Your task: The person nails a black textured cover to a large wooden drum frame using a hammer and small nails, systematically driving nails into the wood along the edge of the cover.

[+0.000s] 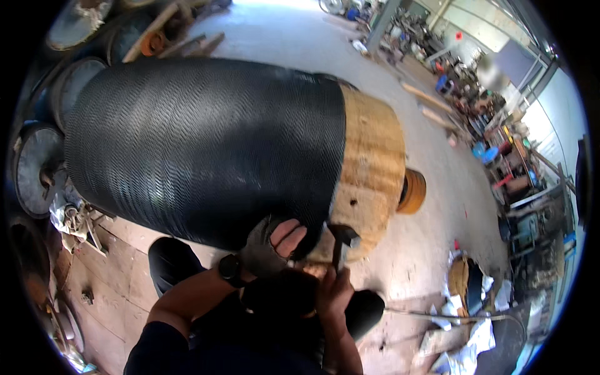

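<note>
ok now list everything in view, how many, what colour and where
large ribbed roll: 1, black, across the centre
wooden end piece: 1, tan, at the roll's right end
ring-shaped part: 1, orange-brown, right of the wooden end piece
hammer: 1, dark grey, in the right hand
round drum-like objects: several, dark, far left
poles: at least 2, tan, floor, upper right
paper scraps: several, white, lower right
clutter: too jumbled to count, mixed colours, along the right side
floor: 1, pale, beneath everything
wristwatch: 1, black, left wrist
left hand: 1, grey glove with bare fingers showing, at the roll's lower right edge
right hand: 1, bare, around the hammer's handle
</note>
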A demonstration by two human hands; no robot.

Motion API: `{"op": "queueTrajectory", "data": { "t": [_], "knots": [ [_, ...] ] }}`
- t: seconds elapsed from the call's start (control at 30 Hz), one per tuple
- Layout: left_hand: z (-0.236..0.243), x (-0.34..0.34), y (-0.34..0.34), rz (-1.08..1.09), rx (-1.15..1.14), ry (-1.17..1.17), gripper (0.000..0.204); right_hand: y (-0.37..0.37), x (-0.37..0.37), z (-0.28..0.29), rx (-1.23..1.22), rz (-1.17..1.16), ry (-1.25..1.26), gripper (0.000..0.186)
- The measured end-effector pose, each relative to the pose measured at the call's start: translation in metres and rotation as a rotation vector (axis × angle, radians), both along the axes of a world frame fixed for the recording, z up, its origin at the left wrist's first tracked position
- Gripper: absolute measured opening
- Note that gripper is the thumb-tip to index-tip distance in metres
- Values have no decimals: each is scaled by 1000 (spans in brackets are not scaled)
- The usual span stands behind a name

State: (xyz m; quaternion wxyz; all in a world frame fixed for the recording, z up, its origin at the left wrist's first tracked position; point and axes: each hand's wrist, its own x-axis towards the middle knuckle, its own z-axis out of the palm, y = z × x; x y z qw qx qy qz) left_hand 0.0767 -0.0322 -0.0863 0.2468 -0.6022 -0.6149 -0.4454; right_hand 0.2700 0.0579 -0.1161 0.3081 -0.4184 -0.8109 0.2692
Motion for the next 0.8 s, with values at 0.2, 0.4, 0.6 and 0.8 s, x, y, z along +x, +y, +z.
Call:
{"op": "queueTrajectory", "data": {
  "t": [0.2, 0.4, 0.6, 0.8],
  "knots": [
    [37, -42, 27, 112, 71, 257, 41, -2, 5, -18, 65, -75, 94, 21],
    [33, -45, 29, 153, 17, 247, 41, -11, 5, -6, -23, -2, 178, 16],
    [42, -44, 37, 237, 46, 299, 42, -6, 27, -3, 156, 102, 181, 28],
    [50, -53, 42, 361, -13, 358, 46, -19, 36, -4, -254, 23, 209, 16]
  ]
}}
